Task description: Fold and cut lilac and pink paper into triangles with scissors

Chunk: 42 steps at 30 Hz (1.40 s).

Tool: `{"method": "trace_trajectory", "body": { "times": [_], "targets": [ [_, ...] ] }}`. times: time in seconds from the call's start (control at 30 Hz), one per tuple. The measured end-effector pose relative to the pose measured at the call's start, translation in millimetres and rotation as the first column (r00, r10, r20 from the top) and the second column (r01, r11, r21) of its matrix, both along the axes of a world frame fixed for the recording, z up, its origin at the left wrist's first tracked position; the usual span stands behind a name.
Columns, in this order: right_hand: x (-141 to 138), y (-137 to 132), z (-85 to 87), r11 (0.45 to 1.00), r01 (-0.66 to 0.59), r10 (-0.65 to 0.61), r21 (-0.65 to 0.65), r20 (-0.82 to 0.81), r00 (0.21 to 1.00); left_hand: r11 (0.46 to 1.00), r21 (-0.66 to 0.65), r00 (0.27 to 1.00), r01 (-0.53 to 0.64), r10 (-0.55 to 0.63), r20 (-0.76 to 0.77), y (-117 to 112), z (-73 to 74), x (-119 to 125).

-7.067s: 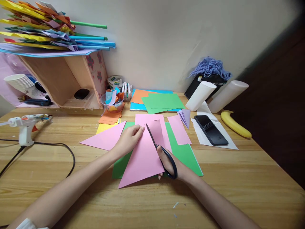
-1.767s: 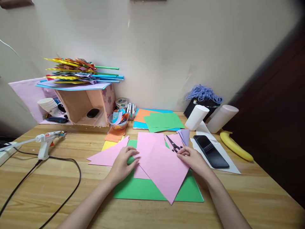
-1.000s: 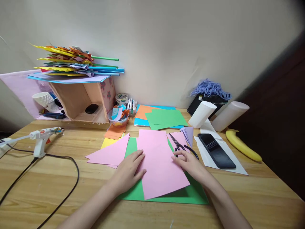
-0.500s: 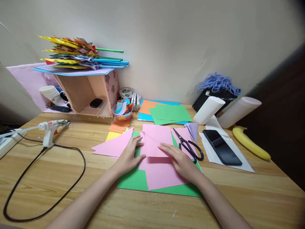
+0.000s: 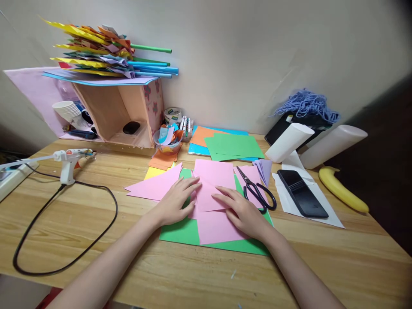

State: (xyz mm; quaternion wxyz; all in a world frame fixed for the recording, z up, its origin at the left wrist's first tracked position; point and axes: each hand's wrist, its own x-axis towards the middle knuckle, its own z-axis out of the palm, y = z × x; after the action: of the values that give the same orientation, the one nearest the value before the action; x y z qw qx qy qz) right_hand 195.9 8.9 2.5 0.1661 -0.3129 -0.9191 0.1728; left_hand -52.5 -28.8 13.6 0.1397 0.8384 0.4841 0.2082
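A pink sheet of paper (image 5: 214, 174) lies over a second pink sheet (image 5: 214, 229), both on a green sheet (image 5: 180, 231). My left hand (image 5: 177, 199) is open, fingers spread, its fingertips touching the upper sheet's left edge. With fingers on top and the thumb at the lower edge, my right hand (image 5: 243, 210) holds the upper sheet's right side. Black-handled scissors (image 5: 255, 189) rest just right of that hand on another pink piece. Pink triangular pieces (image 5: 157, 184) lie beyond my left hand.
A white glue gun (image 5: 68, 165) with a looped black cord stands at left. Behind are an open box (image 5: 151, 111), a tub of paper scraps (image 5: 168, 139) and green sheets (image 5: 234, 146). A phone (image 5: 302, 193), white rolls (image 5: 289, 141) and a banana (image 5: 343, 189) are at right.
The upper pink sheet has shifted slightly right over the lower one. My left fingertips have moved onto its left edge. The camera view has tilted a little.
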Motion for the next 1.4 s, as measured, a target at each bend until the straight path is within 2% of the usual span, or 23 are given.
{"method": "trace_trajectory", "body": {
  "times": [0.37,0.7,0.93,1.23,1.4],
  "targets": [
    [-6,-2,2.9,0.999,-0.051,0.051,-0.009,-0.011,0.999,0.996,-0.083,0.992,-0.015,0.005,-0.124,0,-6.5,-2],
    [-6,-1,3.7,0.996,-0.067,0.064,-0.055,-0.051,0.997,0.998,-0.067,0.993,-0.014,0.006,-0.116,0,-10.0,-2],
    [-6,-1,4.0,0.996,-0.065,0.063,-0.060,-0.023,0.998,0.998,-0.067,0.992,-0.011,0.003,-0.124,-1,-9.8,-2],
    [-7,0,7.7,0.994,-0.061,0.058,-0.088,-0.033,0.998,0.996,-0.028,0.977,-0.084,0.077,-0.199,-4,-14.0,16],
    [-6,1,10.3,0.992,-0.071,0.070,-0.101,-0.019,0.997,0.995,0.015,0.981,-0.100,0.101,-0.165,-1,-16.3,22]
  ]
}}
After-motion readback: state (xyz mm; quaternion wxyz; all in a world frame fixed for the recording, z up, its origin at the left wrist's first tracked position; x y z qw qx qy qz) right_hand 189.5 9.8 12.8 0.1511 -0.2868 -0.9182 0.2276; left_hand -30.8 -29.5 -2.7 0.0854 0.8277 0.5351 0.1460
